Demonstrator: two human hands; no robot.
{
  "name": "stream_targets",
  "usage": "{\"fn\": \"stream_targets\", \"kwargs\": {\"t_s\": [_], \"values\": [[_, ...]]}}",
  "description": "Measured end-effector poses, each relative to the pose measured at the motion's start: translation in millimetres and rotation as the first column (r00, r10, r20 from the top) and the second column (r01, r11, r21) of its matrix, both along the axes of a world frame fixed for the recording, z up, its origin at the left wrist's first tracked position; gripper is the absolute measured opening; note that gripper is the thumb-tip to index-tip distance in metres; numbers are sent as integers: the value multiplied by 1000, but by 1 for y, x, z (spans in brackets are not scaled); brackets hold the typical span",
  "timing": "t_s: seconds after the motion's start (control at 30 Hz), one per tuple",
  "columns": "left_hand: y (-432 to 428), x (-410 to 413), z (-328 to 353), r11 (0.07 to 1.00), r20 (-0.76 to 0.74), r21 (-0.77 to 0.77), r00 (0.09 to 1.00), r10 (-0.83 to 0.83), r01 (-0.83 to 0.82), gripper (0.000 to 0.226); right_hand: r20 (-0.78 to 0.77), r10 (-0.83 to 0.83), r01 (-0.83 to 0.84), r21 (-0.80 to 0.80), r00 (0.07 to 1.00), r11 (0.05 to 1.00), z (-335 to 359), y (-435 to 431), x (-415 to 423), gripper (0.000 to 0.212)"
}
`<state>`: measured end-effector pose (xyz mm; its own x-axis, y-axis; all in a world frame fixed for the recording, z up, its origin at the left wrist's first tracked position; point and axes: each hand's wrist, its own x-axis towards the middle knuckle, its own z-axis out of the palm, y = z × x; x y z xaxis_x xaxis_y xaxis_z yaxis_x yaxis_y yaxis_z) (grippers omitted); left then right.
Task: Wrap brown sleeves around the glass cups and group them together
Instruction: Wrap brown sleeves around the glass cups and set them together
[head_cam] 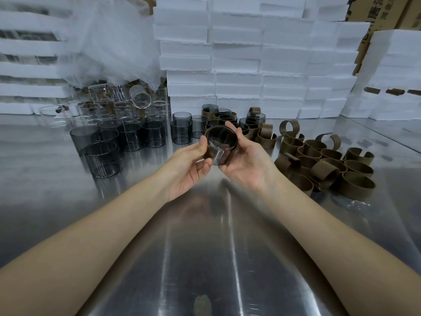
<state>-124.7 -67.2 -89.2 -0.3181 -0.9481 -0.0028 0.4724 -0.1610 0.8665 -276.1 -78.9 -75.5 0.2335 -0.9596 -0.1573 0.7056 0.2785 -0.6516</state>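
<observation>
Bare steel table (205, 258) filled the foreground, with both forearms reaching out over it. Above the table, near its middle, the two hands held one smoky grey cup (218, 139) between them, tipped so its mouth faced the camera. The left hand (189, 165) pinched the cup's left wall, thumb up near the rim and fingers curled under. The right hand (246, 160) lay palm-up, its fingers curved round the right side, where the sleeve (229, 153) sat. The brown band appeared to run round most of the glass; whether its ends had met could not be told.

The step in hand looked like fitting the sleeve onto this cup. The next move probably called for pressing the band snug all round, then setting the cup down with the finished ones.

The glass was thin, dark-tinted and straight-walled, likely slippery and easy to chip. The sleeve looked like a stiff, springy curl that would tend to open again.

Farther out, bare cups (102, 160) stood to the left and loose sleeves (330, 165) lay heaped to the right. Just beyond the hands, sleeved cups (227, 119) stood grouped. Foam boxes (250, 65) were stacked at the back.
</observation>
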Motion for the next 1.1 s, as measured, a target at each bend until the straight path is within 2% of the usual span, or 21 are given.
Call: {"fn": "stream_targets", "kwargs": {"t_s": [0.2,0.37,0.47,0.53,0.6,0.7,0.83,1.1], "values": [[0,0,-1,999,-11,-33,1000,-6,6,35,27,-5,6,-20,1000,1000,-1,0,0,20],[2,-5,-11,986,65,-167,998,23,-12,42,-109,-39,21,-158,993,987,-3,3,1,25],[4,-6,-14,954,246,-290,958,145,-70,59,-157,-44,7,-227,987,974,-3,5,0,34],[7,-7,-15,914,323,-383,909,264,-129,69,-139,-23,-8,-218,990,976,-2,6,0,36],[8,-7,-15,869,325,-467,883,339,-161,69,-126,-2,-21,-181,992,983,-1,8,2,36],[5,-5,-16,808,315,-561,856,411,-181,74,-197,54,-83,-139,979,987,-4,11,4,46],[5,-4,-17,784,334,-592,829,449,-187,77,-234,110,-142,-126,966,982,-7,11,5,54],[7,-6,-15,768,333,-612,819,467,-190,76,-143,95,-113,-124,985,986,-12,5,7,56]]}}
